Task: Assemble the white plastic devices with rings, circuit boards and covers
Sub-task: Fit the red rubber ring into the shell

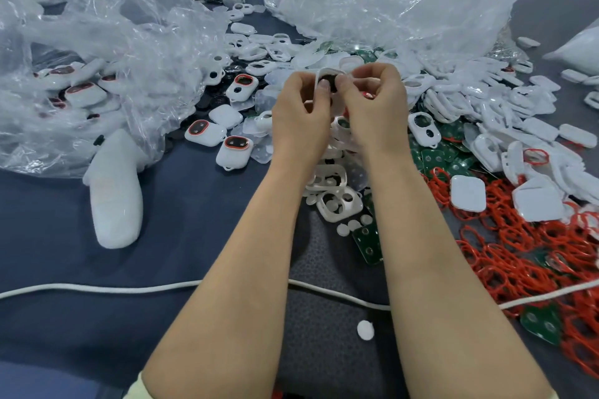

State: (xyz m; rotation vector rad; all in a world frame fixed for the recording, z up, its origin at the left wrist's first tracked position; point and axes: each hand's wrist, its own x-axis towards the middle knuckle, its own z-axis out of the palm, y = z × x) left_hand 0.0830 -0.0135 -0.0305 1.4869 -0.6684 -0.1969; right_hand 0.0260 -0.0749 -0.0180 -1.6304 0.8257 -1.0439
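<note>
Shell [325, 72], white, sits raised above the parts pile [453, 100], pinched between left hand [299, 110] and right hand [376, 104], open face toward us. We note both thumbs meeting on its dark insert [331, 83], each hand equally near. We judge the next press goes straight in.

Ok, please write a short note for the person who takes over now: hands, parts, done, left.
Left hand and right hand both grip one white shell, thumbs on a dark part inside it.
Red rings, green circuit boards and white covers lie to the right.
Done: several assembled devices lie on the left.
Left: finish this shell; many empty shells wait.
</note>
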